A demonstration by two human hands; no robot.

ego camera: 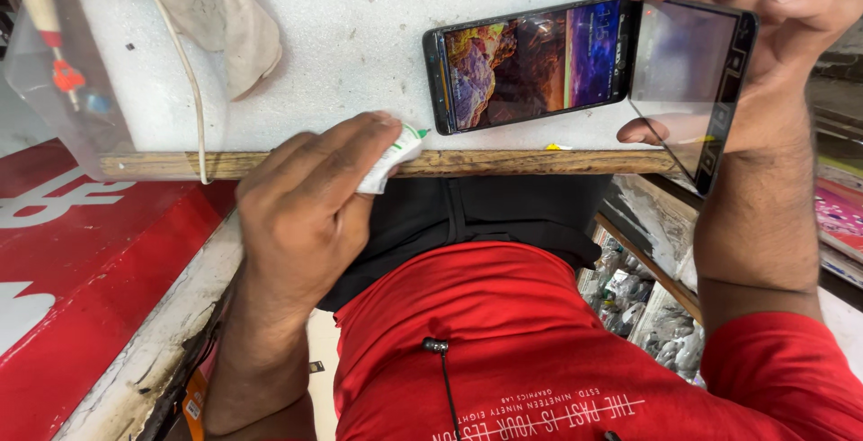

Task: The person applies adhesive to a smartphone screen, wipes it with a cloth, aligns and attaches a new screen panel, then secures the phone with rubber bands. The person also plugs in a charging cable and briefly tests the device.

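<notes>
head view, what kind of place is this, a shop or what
Probably a phone repair counter. The right hand holds a glass screen protector beside a lit smartphone on the white worktop; the left hand grips a small wipe packet; packed small parts fill shelves below.

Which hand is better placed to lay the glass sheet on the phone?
Probably the right hand: it pinches the glass sheet by its edges, tilted beside the phone. The left hand grips a white packet at the table edge.
</notes>
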